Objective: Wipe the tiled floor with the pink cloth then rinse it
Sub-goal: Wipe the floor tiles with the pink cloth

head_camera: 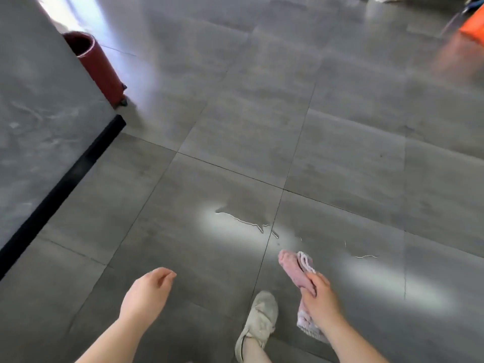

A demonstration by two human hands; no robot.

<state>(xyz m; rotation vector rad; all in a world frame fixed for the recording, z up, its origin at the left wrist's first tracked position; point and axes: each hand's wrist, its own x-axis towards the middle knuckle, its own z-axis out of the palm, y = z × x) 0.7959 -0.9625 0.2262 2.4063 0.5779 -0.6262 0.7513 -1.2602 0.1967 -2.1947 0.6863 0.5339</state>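
Nearest the camera, two bare forearms reach forward over a grey tiled floor (340,153). The left hand (146,292) hangs above the tiles and holds nothing, its fingers (167,275) loosely curled and close together. The right hand (320,297) grips a pink cloth (294,268), fingers curled round its middle; one bunched end sticks out ahead of the hand and the other end hangs down beneath the wrist, clear of the floor. Between the two arms, a foot in a worn pale shoe (262,318) stands on the tiles. Just beyond the cloth, a thin spill of water (243,221) glints in a bright patch of reflected light and crosses a grout line. Along the left side runs a grey marbled surface (39,113) with a black edge. Farther back, beside that surface, a dark red bin (97,64) stands on small wheels. At the far right, a blurred orange object (472,35) sits at the frame's edge; what it is cannot be told.
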